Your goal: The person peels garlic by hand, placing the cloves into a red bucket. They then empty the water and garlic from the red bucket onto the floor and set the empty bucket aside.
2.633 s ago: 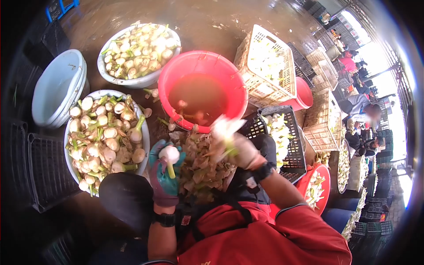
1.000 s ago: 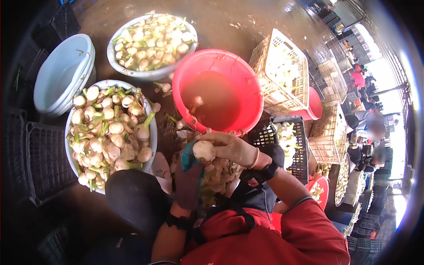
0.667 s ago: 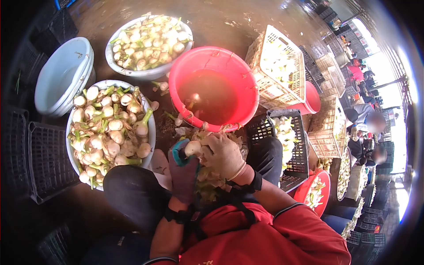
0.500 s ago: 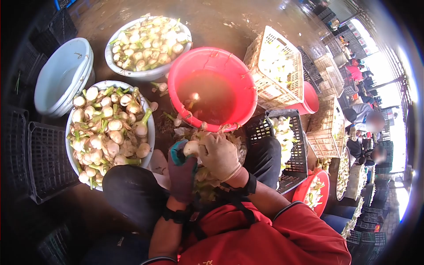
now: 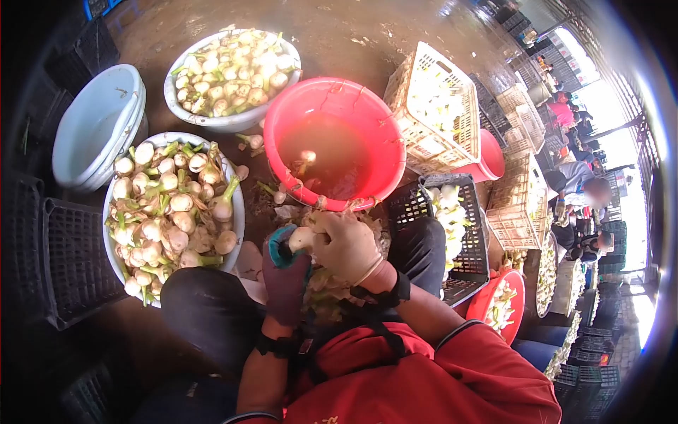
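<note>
A pale round garlic bulb (image 5: 301, 239) is held between my two gloved hands, over my lap. My left hand (image 5: 286, 279), in a dark purple and teal glove, wraps round it from the left. My right hand (image 5: 347, 246), in a cream glove, closes on the bulb's right side; its fingertips are partly hidden, and I cannot see whether a tool is in it. Peelings and leaf scraps (image 5: 328, 293) lie beneath the hands. Just beyond them stands a red tub (image 5: 385, 134) of murky water with a bulb (image 5: 308, 156) in it.
Two basins, one near (image 5: 240, 244) and one far (image 5: 205, 121), hold stemmed bulbs. Stacked pale basins (image 5: 67, 159) stand at left beside black crates (image 5: 78, 254). To the right are a cream crate (image 5: 438, 152), a black crate (image 5: 472, 247) and a red bucket (image 5: 519, 311) with bulbs. People sit farther right.
Both hands have shifted only slightly, still around the bulb; more of its pale surface shows now. The whole view has moved a little to the left.
</note>
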The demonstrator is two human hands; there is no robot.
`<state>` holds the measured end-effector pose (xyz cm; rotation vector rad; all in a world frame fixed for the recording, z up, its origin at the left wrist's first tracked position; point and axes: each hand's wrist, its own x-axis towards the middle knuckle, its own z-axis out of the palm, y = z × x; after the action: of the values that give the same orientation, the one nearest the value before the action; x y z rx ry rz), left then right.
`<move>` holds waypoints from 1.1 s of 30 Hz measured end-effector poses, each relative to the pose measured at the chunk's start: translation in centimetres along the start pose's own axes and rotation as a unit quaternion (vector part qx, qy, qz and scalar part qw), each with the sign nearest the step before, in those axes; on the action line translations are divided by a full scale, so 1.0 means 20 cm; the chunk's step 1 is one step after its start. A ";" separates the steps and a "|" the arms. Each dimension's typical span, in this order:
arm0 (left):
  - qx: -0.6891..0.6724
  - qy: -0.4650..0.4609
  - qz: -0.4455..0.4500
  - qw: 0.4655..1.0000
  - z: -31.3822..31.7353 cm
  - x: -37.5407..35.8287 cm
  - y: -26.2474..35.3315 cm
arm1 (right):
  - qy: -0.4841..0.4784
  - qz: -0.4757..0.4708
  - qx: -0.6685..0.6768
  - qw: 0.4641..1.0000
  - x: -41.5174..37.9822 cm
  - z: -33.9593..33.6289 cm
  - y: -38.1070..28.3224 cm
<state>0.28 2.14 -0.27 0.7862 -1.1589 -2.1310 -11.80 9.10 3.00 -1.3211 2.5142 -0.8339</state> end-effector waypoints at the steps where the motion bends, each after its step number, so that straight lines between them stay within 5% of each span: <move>1: 0.000 -0.017 -0.014 1.000 -0.01 0.00 0.01 | -0.020 0.021 0.052 0.998 0.01 -0.01 0.01; 2: 0.001 -0.016 -0.014 1.000 -0.01 -0.01 0.02 | -0.020 0.021 0.053 0.998 0.01 -0.04 0.02; 4: -0.029 -0.047 -0.048 0.997 -0.02 -0.01 0.04 | -0.083 0.183 0.280 0.939 0.02 -0.13 0.05; 8: -0.188 -0.059 -0.078 0.977 -0.02 0.00 0.10 | -0.065 0.189 0.012 0.980 0.04 -0.17 0.33; 10: -0.166 -0.050 -0.076 0.982 -0.04 0.01 0.08 | -0.009 0.014 -0.050 0.999 0.01 -0.24 0.29; 11: -0.141 -0.041 -0.079 0.986 -0.04 0.00 0.06 | -0.010 0.017 -0.051 0.998 0.00 -0.25 0.25; 13: -0.100 -0.060 -0.075 0.990 -0.03 0.00 0.03 | -0.151 -0.051 0.189 0.969 -0.01 -0.23 0.16; 15: -0.171 -0.134 -0.088 0.972 -0.02 0.00 0.04 | -0.150 -0.077 0.131 0.977 -0.01 -0.19 0.12; 22: -0.066 -0.124 -0.127 0.982 -0.01 -0.02 0.13 | -0.136 -0.177 0.092 0.971 -0.07 -0.17 0.13; 23: -0.046 -0.155 -0.122 0.979 -0.01 -0.02 0.13 | -0.133 -0.174 0.090 0.972 -0.07 -0.17 0.14; 25: -0.023 -0.191 -0.116 0.975 0.00 -0.02 0.13 | -0.159 0.107 0.242 0.951 -0.07 -0.17 0.14; 28: 0.014 -0.192 -0.051 0.980 0.00 -0.02 0.09 | -0.150 0.050 0.233 0.959 -0.08 -0.15 0.17; 30: 0.025 -0.122 -0.143 0.982 -0.03 -0.02 0.06 | -0.132 0.013 0.230 0.964 -0.10 -0.15 0.15; 33: 0.025 -0.113 -0.121 0.986 -0.03 -0.01 0.04 | -0.173 0.028 0.268 0.947 -0.11 -0.13 0.17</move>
<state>1.08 1.62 0.20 0.7553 -1.2934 -2.4513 -13.97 13.32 3.13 -1.0868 1.8644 -1.0648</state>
